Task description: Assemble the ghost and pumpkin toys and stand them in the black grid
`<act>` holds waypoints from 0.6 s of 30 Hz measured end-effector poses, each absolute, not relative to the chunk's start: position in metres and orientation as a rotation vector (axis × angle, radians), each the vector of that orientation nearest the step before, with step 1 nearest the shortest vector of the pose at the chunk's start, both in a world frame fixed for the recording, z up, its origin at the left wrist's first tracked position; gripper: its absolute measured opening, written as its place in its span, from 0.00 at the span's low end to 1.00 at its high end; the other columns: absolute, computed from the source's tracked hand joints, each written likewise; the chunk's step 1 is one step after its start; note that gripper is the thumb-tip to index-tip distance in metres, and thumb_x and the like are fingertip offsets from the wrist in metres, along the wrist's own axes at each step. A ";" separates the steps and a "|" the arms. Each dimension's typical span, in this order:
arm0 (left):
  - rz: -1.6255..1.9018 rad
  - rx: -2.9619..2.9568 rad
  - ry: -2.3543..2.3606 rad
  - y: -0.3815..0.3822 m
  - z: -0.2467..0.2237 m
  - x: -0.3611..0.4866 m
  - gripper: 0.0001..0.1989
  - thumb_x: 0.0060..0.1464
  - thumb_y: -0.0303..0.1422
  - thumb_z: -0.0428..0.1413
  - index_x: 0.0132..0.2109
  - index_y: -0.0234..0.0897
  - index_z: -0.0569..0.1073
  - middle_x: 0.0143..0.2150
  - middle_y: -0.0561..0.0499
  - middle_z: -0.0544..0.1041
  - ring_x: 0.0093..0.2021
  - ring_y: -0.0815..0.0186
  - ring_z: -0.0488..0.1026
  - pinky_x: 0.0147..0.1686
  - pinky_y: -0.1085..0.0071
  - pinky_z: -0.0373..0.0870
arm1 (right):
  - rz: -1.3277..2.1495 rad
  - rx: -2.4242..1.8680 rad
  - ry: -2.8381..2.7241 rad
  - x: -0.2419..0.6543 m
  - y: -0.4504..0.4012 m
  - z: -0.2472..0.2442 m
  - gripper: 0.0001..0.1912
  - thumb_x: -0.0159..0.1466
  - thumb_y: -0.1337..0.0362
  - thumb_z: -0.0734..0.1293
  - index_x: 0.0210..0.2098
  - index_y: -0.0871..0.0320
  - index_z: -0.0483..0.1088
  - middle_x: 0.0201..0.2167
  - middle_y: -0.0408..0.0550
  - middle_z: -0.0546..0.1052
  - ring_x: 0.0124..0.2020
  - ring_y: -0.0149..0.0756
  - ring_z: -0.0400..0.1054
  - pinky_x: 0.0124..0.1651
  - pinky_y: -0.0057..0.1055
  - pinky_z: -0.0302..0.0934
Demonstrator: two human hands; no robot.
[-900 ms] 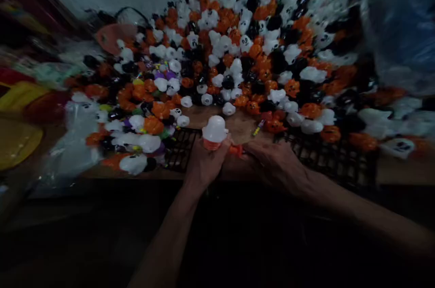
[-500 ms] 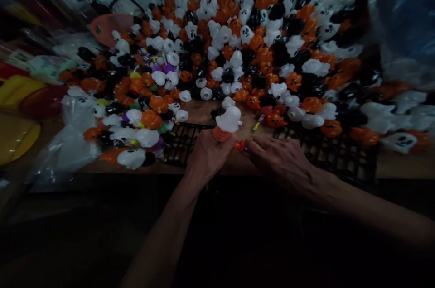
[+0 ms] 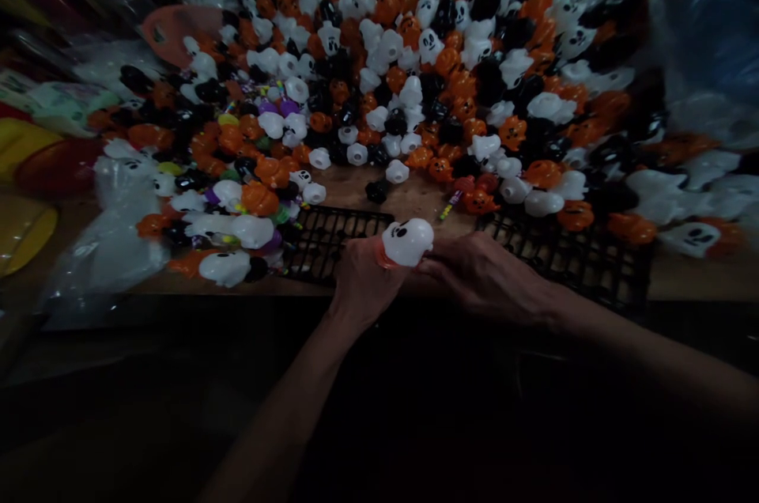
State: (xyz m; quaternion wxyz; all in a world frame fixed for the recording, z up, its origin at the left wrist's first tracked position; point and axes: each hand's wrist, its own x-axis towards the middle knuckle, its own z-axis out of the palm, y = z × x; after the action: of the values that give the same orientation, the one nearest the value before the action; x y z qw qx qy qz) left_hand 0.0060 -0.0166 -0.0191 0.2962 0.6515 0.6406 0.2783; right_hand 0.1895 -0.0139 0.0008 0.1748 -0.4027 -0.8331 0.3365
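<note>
The white ghost head (image 3: 410, 243) has turned since the earlier pictures: its printed black eyes now show, where only plain white did before. It has also come closer to the striped stick (image 3: 449, 206) on the wooden table (image 3: 344, 185), and sits on the person's side of it, a little to the left. An orange part (image 3: 385, 256) shows just under the head.

The left hand (image 3: 364, 277), left of the stick and nearer the person, is curled closed around that orange part. The right hand (image 3: 495, 274), on the near side of the stick and to its right, has its fingers bent in, the tips close against the head; whether they grip anything cannot be told. The orange bit that showed between the hands is now mostly hidden.

A black piece (image 3: 377, 190) left of the stick, which the head had covered, is in view. The pile of toy heads (image 3: 409, 52) beyond the stick looks unchanged. The work seems to centre on turning and handling this one piece between both hands.
</note>
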 end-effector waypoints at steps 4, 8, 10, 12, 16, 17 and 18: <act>0.745 1.740 1.566 -0.017 -0.027 0.006 0.13 0.48 0.39 0.57 0.23 0.38 0.67 0.21 0.53 0.72 0.24 0.69 0.70 0.23 0.76 0.61 | 1.461 -1.078 -2.129 0.194 -0.008 0.001 0.14 0.67 0.59 0.59 0.32 0.61 0.70 0.24 0.41 0.67 0.22 0.26 0.55 0.24 0.25 0.47; 0.775 1.677 1.610 -0.012 -0.028 0.007 0.12 0.50 0.42 0.55 0.30 0.37 0.70 0.27 0.52 0.74 0.29 0.67 0.71 0.27 0.74 0.63 | 1.970 -1.064 -1.615 0.196 -0.005 -0.009 0.20 0.65 0.49 0.60 0.27 0.59 0.63 0.18 0.36 0.55 0.17 0.23 0.44 0.19 0.23 0.40; 0.769 1.635 1.618 -0.007 -0.024 0.007 0.14 0.52 0.44 0.53 0.32 0.36 0.72 0.29 0.51 0.75 0.30 0.66 0.72 0.29 0.73 0.64 | 2.025 -1.068 -1.509 0.195 -0.004 -0.011 0.22 0.65 0.46 0.59 0.28 0.59 0.63 0.17 0.35 0.53 0.16 0.23 0.43 0.18 0.23 0.39; 0.734 1.615 1.587 -0.003 -0.019 0.006 0.16 0.54 0.45 0.52 0.31 0.36 0.72 0.27 0.52 0.73 0.29 0.66 0.70 0.29 0.73 0.63 | 1.878 -1.130 -1.700 0.195 -0.005 -0.008 0.23 0.66 0.46 0.56 0.29 0.60 0.65 0.17 0.36 0.54 0.17 0.24 0.45 0.19 0.24 0.41; 0.690 1.591 1.541 -0.001 -0.011 0.000 0.21 0.57 0.46 0.47 0.26 0.36 0.70 0.21 0.55 0.67 0.23 0.70 0.65 0.24 0.74 0.59 | 1.061 -1.275 -2.237 0.195 -0.010 -0.001 0.23 0.70 0.52 0.54 0.28 0.61 0.66 0.20 0.41 0.62 0.20 0.26 0.53 0.26 0.28 0.45; 0.688 1.583 1.542 -0.002 -0.011 -0.001 0.21 0.57 0.46 0.47 0.25 0.35 0.70 0.21 0.55 0.66 0.23 0.70 0.64 0.24 0.75 0.58 | 0.925 -1.284 -2.286 0.195 -0.012 -0.002 0.22 0.70 0.54 0.53 0.28 0.61 0.66 0.21 0.42 0.65 0.21 0.27 0.55 0.27 0.28 0.47; 0.686 1.576 1.547 -0.002 -0.010 -0.003 0.21 0.57 0.46 0.48 0.26 0.35 0.70 0.21 0.55 0.66 0.24 0.70 0.64 0.24 0.75 0.58 | 0.848 -1.285 -2.316 0.196 -0.014 -0.002 0.21 0.71 0.55 0.53 0.30 0.61 0.67 0.23 0.43 0.67 0.22 0.27 0.57 0.28 0.28 0.48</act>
State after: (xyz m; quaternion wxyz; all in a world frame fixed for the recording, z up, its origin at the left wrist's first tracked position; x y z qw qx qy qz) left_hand -0.0032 -0.0019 -0.0102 0.4028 0.6237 0.6124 0.2716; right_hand 0.1959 -0.0137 -0.0024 0.1793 -0.4546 -0.8192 0.3001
